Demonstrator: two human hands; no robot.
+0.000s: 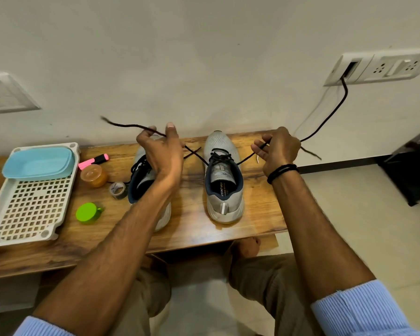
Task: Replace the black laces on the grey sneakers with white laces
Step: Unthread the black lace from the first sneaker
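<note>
On a brown wooden worktop (260, 209), the black lace (197, 155) of the right-side grey mesh sneaker (222, 146) is pinched at one end by the left hand (163, 151) and at the other by the right hand (279, 149); unlacing seems just begun, so eyelet-by-eyelet loosening is called for next.

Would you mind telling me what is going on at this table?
A person seated at the wooden table is working on the black lace of the grey sneaker nearer the right hand. The left hand pinches one end and the right hand the other, drawn out to either side. The lace is untied but still threaded through the eyelets. The other sneaker, partly behind the left arm, also has a black lace in it.
</note>
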